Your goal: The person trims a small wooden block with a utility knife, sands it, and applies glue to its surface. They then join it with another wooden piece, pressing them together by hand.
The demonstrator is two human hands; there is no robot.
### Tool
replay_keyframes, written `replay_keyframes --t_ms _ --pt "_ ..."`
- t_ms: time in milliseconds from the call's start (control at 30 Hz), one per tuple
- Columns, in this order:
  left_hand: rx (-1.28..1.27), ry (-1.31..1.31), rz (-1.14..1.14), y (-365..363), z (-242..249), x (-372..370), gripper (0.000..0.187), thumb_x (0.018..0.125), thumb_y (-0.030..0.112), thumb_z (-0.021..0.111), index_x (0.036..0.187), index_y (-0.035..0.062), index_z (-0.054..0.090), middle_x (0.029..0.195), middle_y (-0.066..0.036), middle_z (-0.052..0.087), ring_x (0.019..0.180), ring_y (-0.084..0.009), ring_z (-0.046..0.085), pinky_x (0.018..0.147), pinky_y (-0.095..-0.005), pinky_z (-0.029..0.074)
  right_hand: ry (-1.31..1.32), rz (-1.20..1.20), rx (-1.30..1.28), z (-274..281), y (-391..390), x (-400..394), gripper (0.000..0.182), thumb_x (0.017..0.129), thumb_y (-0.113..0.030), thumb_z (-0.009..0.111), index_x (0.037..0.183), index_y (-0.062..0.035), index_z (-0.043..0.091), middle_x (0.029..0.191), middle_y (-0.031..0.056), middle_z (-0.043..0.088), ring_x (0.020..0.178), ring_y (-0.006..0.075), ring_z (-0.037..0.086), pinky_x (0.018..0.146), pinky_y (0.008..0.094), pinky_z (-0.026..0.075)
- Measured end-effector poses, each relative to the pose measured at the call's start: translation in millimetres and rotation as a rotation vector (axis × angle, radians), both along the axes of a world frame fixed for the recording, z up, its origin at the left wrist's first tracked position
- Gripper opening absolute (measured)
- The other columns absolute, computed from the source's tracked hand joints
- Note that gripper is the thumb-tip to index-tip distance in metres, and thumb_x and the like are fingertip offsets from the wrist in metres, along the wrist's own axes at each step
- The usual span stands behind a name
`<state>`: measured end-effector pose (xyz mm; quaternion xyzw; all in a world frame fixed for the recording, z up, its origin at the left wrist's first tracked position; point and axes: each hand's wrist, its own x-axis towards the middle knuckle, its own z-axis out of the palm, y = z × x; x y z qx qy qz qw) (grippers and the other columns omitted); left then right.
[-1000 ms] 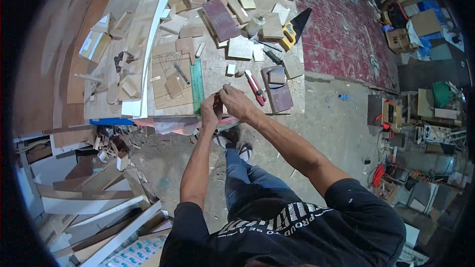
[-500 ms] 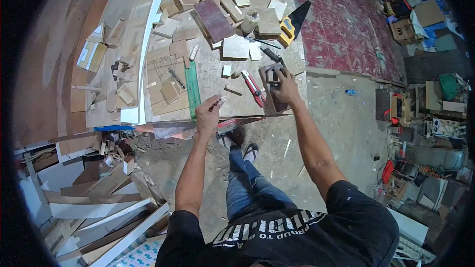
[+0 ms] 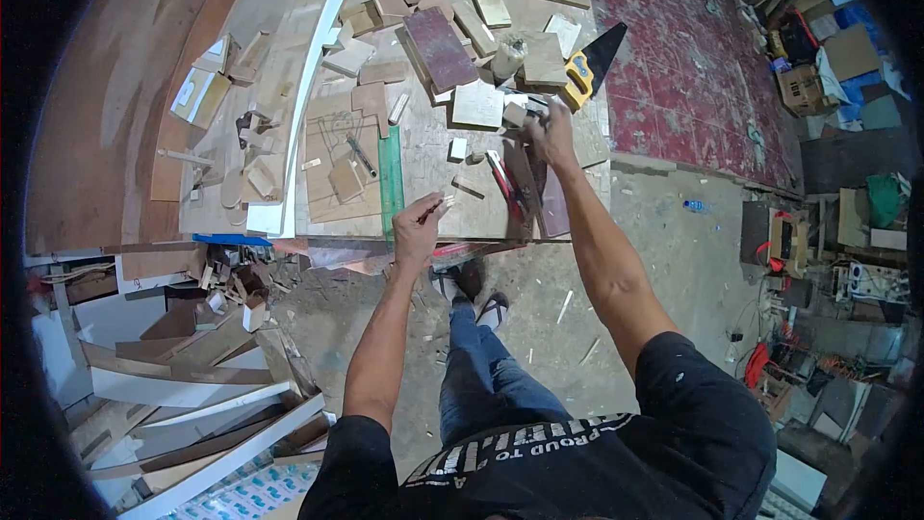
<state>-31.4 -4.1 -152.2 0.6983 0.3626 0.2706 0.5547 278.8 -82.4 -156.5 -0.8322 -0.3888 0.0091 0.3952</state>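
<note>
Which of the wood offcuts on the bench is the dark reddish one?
The long dark maroon board, lying flat at the bench's far side among pale offcuts; every neighbouring piece is light tan.

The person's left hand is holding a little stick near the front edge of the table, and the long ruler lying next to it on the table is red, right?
Not quite. The left hand does pinch a little stick near the table's front edge, but the head view shows the long ruler beside it is green, not red. The red thing is a tool's handles further right.
</note>
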Motion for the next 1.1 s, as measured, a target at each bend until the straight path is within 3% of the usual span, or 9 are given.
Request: replay_keyframes --t_ms 67,267,400,467,500,633,800,967,1100 --pt "-0.004 -0.043 0.01 0.1 2.8 1.6 0.021 0.082 0.002 0.069 0.103 -0.0019 0.071 0.105 -0.018 0.071 0.092 -0.0204 0.069 0.081 -0.0276 0.054 -0.043 -0.03 0.119 1.8 -9.3 2.2 0.052 0.082 -0.018 0.069 0.126 0.0017 0.05 0.114 0.0294 0.052 0.109 0.0434 0.052 0.093 0.0474 0.044" --pt "0.044 0.021 0.024 -1.0 4.6 2.5 0.021 0.084 0.004 0.069 0.103 -0.002 0.071 0.104 -0.018 0.071 0.092 -0.0202 0.07 0.081 -0.0277 0.054 0.071 -0.374 -0.751 21.2 -113.2 -105.9 0.093 0.063 -0.043 0.083 0.129 0.0055 0.038 0.124 0.0287 0.048 0.116 0.0461 0.048 0.094 0.0511 0.044" --pt "0.019 -0.005 0.027 -0.9 3.3 2.6 0.021 0.084 0.006 0.069 0.103 -0.0031 0.07 0.105 -0.018 0.071 0.091 -0.0197 0.07 0.081 -0.0276 0.054 0.225 -0.402 -0.812 44.9 -126.0 -116.9 0.102 0.059 -0.048 0.086 0.128 0.0067 0.036 0.121 0.0288 0.053 0.11 0.0444 0.054 0.091 0.0494 0.047" --pt "0.034 -0.008 0.032 -0.5 4.2 2.9 0.022 0.085 0.005 0.068 0.105 -0.0013 0.071 0.103 -0.014 0.072 0.087 -0.0134 0.068 0.077 -0.0256 0.054 0.368 -0.302 -0.672 46.4 -143.7 -109.0 0.099 0.06 -0.049 0.087 0.125 0.0066 0.038 0.109 0.0271 0.063 0.097 0.0404 0.064 0.082 0.0461 0.051" --pt "0.027 0.002 0.026 -0.2 4.7 3.0 0.022 0.085 0.006 0.069 0.105 -0.001 0.071 0.102 -0.013 0.072 0.086 -0.0132 0.068 0.076 -0.0254 0.054 0.36 -0.27 -0.33 44.6 -157.9 -111.7 0.079 0.066 -0.041 0.086 0.115 0.0068 0.046 0.092 0.0239 0.067 0.08 0.0369 0.067 0.072 0.0402 0.053" --pt "-0.009 0.014 0.024 -0.2 7.9 2.5 0.024 0.084 0.009 0.071 0.105 0.0 0.071 0.098 -0.012 0.073 0.082 -0.0114 0.067 0.073 -0.025 0.053 0.522 -0.199 -0.073 83.0 -167.4 -132.6 0.037 0.079 -0.023 0.078 0.097 0.0039 0.059 0.088 0.0186 0.068 0.077 0.0293 0.067 0.067 0.0361 0.051" --pt "0.071 0.011 0.018 1.0 4.9 2.7 0.023 0.084 0.014 0.071 0.102 -0.0002 0.072 0.096 -0.014 0.073 0.082 -0.016 0.069 0.071 -0.0288 0.054 0.042 0.127 -0.124 146.4 -116.0 -190.4 0.031 0.084 -0.013 0.068 0.108 0.0006 0.054 0.084 0.0213 0.059 0.073 0.0379 0.061 0.065 0.0428 0.049" --pt "0.019 0.175 0.037 0.3 12.9 -2.2 0.021 0.084 0.014 0.067 0.098 -0.0017 0.072 0.094 -0.017 0.072 0.084 -0.0211 0.07 0.073 -0.0314 0.054 -0.007 0.284 -0.281 128.3 -90.0 -207.6 0.025 0.086 -0.014 0.065 0.099 -0.0013 0.047 0.089 0.02 0.054 0.07 0.0421 0.058 0.058 0.0492 0.045" --pt "0.075 -0.028 -0.005 1.9 -0.1 0.4 0.019 0.084 0.01 0.069 0.098 -0.0021 0.071 0.091 -0.02 0.071 0.084 -0.0227 0.071 0.074 -0.0329 0.054 0.011 0.233 -0.098 137.3 -95.7 -217.3 0.024 0.088 -0.013 0.061 0.103 0.0005 0.048 0.09 0.0193 0.054 0.075 0.0385 0.059 0.062 0.0452 0.047"
